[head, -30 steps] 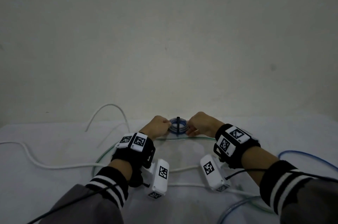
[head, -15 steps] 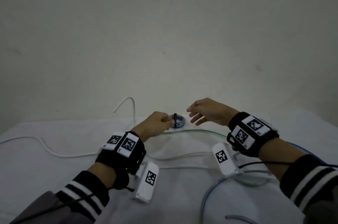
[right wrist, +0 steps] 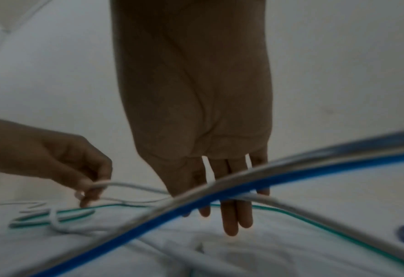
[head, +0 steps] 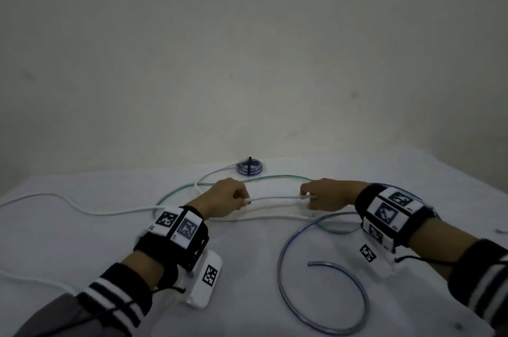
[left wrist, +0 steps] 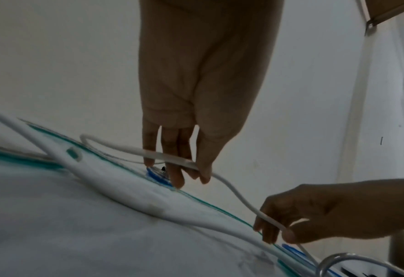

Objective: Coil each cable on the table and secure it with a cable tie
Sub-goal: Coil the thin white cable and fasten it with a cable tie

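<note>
A white-covered table [head: 82,254] fills the near half of the head view and ends at a plain wall [head: 247,48] on the far side; its far edge runs just behind a small blue coil [head: 249,166] already bound with a black cable tie [head: 249,165]. That coil lies beyond both hands, apart from them. A blue-tinted clear tube [head: 324,306] curls in a wide loop on the near right, under the right wrist, and a green cable [head: 264,179] arcs across the middle, passing just far of the hands. The white cable [head: 275,198] trails from the far left edge, loops near the coil, and runs between the hands as a short raised span. The left hand [head: 226,198] pinches it with thumb and fingertips, as the left wrist view shows. The right hand [head: 325,195] pinches the same cable at the span's other end. The two hands sit near each other at mid-table. Bare cloth lies open on the near left and between the forearms; the right side is crowded by the tube loop.
</note>
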